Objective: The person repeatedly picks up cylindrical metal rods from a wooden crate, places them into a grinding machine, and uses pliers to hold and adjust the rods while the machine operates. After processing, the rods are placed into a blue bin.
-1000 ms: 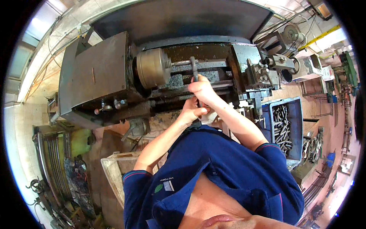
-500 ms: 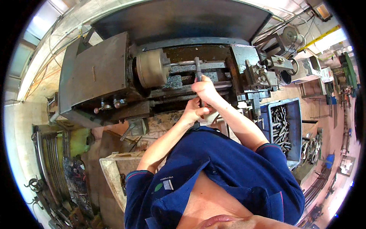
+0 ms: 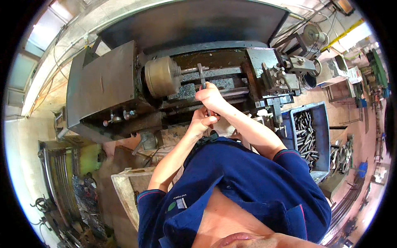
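Note:
I stand at a large metal lathe (image 3: 103, 91) with a brass-coloured round chuck (image 3: 162, 77). A thin metal rod (image 3: 191, 70) sticks out of the chuck to the right. My right hand (image 3: 211, 96) is raised over the lathe bed and grips the upper part of a slim dark measuring tool (image 3: 202, 74) that reaches up to the rod. My left hand (image 3: 202, 120) sits just below it, fingers closed around the tool's lower end. Both forearms rise from my dark blue shirt.
A blue crate (image 3: 310, 136) full of several metal rods stands to the right of the lathe. The tool post and carriage (image 3: 281, 76) sit at the right of the bed. A wooden box (image 3: 124, 194) and metal racks (image 3: 53, 173) are at lower left.
Both hands stay on the tool at the rod; the right hand has shifted slightly up along it. The view has drifted a little.

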Demonstrator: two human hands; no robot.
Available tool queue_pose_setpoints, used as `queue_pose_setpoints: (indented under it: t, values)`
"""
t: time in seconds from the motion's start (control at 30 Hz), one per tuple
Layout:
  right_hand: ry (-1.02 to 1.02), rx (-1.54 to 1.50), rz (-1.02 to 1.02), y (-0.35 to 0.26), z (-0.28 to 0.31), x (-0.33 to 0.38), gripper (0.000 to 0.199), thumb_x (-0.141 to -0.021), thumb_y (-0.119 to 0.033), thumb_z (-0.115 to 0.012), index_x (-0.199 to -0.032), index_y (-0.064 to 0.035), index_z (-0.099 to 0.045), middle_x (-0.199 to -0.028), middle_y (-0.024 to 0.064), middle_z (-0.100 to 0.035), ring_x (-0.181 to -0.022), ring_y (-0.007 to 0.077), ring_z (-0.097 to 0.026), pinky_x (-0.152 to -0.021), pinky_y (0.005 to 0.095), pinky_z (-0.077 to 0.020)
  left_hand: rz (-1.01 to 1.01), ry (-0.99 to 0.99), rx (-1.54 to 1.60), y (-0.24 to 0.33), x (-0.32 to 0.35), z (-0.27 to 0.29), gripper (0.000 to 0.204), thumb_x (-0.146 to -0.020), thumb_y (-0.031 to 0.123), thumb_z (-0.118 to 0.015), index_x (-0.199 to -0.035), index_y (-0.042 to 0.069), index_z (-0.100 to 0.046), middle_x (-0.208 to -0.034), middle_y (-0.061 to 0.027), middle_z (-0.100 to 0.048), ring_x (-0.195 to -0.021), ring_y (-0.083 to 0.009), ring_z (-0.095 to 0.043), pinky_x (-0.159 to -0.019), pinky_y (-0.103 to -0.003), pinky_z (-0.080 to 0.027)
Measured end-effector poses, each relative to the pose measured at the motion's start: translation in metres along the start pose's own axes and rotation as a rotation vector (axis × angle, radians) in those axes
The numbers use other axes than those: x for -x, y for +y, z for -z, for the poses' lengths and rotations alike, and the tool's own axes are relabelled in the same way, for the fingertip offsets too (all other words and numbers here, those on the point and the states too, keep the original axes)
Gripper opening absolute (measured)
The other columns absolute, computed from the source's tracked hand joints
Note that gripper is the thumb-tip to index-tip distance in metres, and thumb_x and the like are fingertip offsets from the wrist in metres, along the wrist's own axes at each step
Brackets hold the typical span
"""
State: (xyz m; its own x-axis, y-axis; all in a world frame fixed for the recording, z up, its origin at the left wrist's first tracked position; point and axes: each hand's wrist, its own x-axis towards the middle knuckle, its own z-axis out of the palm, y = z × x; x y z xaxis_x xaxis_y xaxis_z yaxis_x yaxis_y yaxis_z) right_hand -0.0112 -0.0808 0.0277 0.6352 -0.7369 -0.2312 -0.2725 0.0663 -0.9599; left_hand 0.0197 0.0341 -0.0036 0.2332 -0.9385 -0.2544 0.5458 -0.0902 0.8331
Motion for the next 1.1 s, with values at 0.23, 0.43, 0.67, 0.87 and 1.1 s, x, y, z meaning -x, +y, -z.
queue_pose_setpoints:
  t: [0.23, 0.43, 0.67, 0.87, 1.1]
  values:
    - [-0.093, -0.225, -0.038, -0.009, 0.019, 0.014, 0.007, -0.067, -0.009, -0.054, -0.067, -0.0053, -0.048, -0.061, -0.0043, -0.043, -0.057, 0.0065, -0.038, -0.050, 0.0247, -0.0311, -0.017, -0.052, -0.148, 0.000, -0.004, -0.009, 0.042, -0.063, 0.028, -0.070, -0.090, 0.000, -0.054, -0.074, -0.0063, -0.058, -0.064, -0.0126, -0.057, -0.051, -0.022, -0.044]
    - [-0.091, -0.150, -0.023, -0.005, 0.003, 0.010, 0.009, -0.065, -0.010, -0.057, -0.068, -0.0047, -0.051, -0.060, -0.0015, -0.046, -0.058, 0.0092, -0.044, -0.048, 0.0278, -0.0348, -0.019, 0.028, -0.063, -0.001, 0.004, -0.001, 0.041, -0.062, 0.024, -0.074, -0.090, 0.000, -0.057, -0.080, -0.0034, -0.060, -0.067, -0.0105, -0.055, -0.055, -0.022, -0.042]
    - [0.030, -0.068, -0.191, -0.017, 0.026, 0.022, 0.018, -0.064, -0.015, -0.060, -0.072, 0.0008, -0.055, -0.060, 0.0052, -0.052, -0.056, 0.0131, -0.049, -0.046, 0.0338, -0.0404, -0.043, -0.032, -0.194, -0.009, -0.007, -0.012, 0.039, -0.067, 0.032, -0.066, -0.089, 0.002, -0.056, -0.076, -0.0060, -0.062, -0.064, -0.0127, -0.059, -0.048, -0.022, -0.044]
    - [0.009, 0.014, 0.000, 0.002, 0.003, 0.005, 0.019, -0.058, -0.013, -0.063, -0.047, -0.0033, -0.051, -0.051, 0.0058, -0.052, -0.052, 0.0154, -0.053, -0.050, 0.0307, -0.0444, -0.058, -0.010, -0.159, -0.003, -0.003, 0.001, 0.032, -0.071, 0.031, -0.067, -0.084, 0.005, -0.054, -0.075, -0.0047, -0.061, -0.069, -0.0174, -0.062, -0.048, -0.024, -0.048]
    - [-0.052, 0.515, 0.337, 0.030, 0.012, -0.011, 0.012, -0.056, -0.011, -0.059, -0.047, -0.0065, -0.052, -0.051, 0.0076, -0.054, -0.048, 0.0213, -0.055, -0.044, 0.0298, -0.0426, -0.016, -0.033, -0.152, -0.006, -0.006, -0.012, 0.037, -0.065, 0.027, -0.070, -0.088, 0.003, -0.053, -0.075, -0.0063, -0.061, -0.068, -0.0170, -0.062, -0.045, -0.022, -0.048]
